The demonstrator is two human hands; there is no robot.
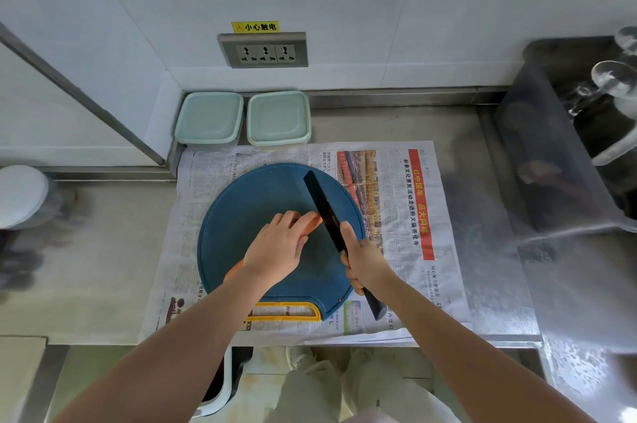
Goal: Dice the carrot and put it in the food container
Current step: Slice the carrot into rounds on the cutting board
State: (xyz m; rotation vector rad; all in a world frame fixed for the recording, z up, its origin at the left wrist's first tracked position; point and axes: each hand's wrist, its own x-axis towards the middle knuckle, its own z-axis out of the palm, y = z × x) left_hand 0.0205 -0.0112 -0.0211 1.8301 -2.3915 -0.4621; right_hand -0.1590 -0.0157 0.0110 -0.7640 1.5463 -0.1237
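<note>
Carrot pinned on the blue cutting board (248, 202), with the knife blade at its far end.
The left hand (275, 246) lies over the carrot (312, 224) with its grip curled down on it. Only the tip beside the blade and an orange patch below the wrist show. The right hand (365, 264) has its grip closed round the handle of the black knife (322, 207). The fist hides the middle of the handle, and I cannot tell whether the edge touches the carrot. The board sits on newspaper (413, 284) spread on the steel counter (86, 267). The left food container (208, 119) and right food container (278, 117), 2 pale green boxes, stand side by side against the wall with lids on, so their contents cannot be seen. The sink (558, 146) at right is blurred and cut off by the frame edge.
</note>
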